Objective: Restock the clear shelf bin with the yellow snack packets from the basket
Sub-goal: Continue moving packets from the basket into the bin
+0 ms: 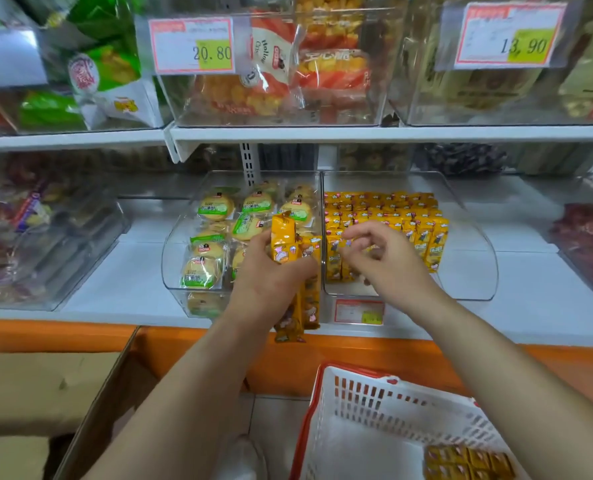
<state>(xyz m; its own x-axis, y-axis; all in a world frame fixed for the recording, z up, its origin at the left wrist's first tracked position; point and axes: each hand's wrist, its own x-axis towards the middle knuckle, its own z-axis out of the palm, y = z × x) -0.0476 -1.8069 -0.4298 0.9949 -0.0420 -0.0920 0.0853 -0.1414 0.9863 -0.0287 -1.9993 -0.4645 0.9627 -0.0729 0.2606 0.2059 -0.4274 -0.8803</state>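
We see the clear plastic shelf bin [475,258] mostly filled with yellow snack packets [385,206]. The white plastic basket with red rim [364,400] holds a few more packets. Our left hand [271,275] grips a bundle [283,244] just beside the bin. Our right hand [385,254] hovers half curled over the front row, and we cannot tell if it holds something.

Left hand [271,275] grips yellow packets [283,237]; right hand [388,258] hovers over clear bin [475,244], fingers loosely curled.

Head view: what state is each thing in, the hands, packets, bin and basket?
Left hand, grips a bunch of yellow packets.
Right hand, fingers curled; whether it holds anything is unclear.
Clear shelf bin, partly filled.
Basket, nearly empty, few packets left in one corner.
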